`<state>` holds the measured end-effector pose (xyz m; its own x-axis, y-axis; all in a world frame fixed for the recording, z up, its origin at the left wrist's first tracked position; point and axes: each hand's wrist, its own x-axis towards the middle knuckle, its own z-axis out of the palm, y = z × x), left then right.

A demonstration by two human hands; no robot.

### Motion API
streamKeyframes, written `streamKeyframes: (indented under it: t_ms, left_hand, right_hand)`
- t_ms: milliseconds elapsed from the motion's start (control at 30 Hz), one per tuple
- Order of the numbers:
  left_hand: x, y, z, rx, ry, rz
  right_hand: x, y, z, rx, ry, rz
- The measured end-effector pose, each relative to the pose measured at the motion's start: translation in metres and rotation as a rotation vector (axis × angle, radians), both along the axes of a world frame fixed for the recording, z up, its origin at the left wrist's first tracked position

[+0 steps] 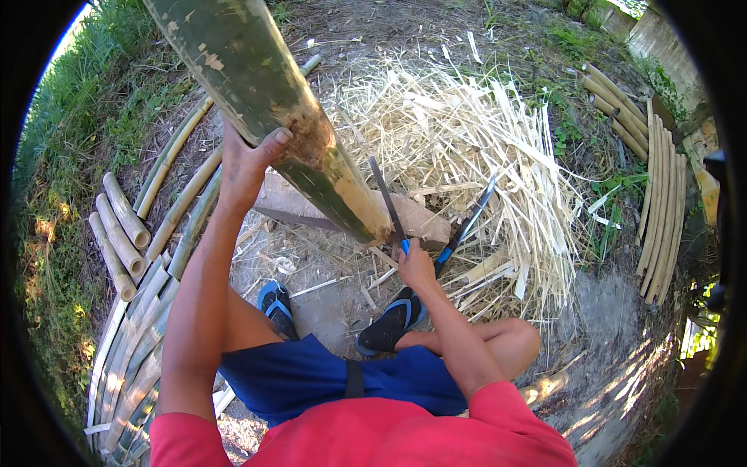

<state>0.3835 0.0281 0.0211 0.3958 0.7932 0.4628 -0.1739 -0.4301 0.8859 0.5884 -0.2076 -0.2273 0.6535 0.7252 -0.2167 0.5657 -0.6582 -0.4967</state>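
Note:
A thick green bamboo pole slants down from the upper left, with a rough brown patch at its node. My left hand is closed against its side, thumb across the front; the other fingers are hidden behind it. The pole's lower end comes down at a squared wooden block; whether it rests on it I cannot tell. My right hand is wrapped round the blue handle of a knife, its dark blade pointing up beside the pole. A saw with a black and blue handle lies just right of that hand.
Pale bamboo shavings are heaped beyond the block. Short bamboo tubes and long split strips lie at the left. More bamboo poles and a row of strips lie at the right. My sandalled feet flank the ground before me.

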Motion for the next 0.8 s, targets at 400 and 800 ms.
streamKeyframes:
  t_ms: [400,800]
  left_hand:
    - [-0.003,0.009,-0.006,-0.047,0.025,-0.071]
    - [-0.009,0.009,-0.01,-0.123,-0.024,-0.023]
  right_hand:
    - [-0.019,0.009,0.065,0.522,-0.063,0.096]
    - [-0.009,-0.001,0.01,0.211,-0.005,0.017]
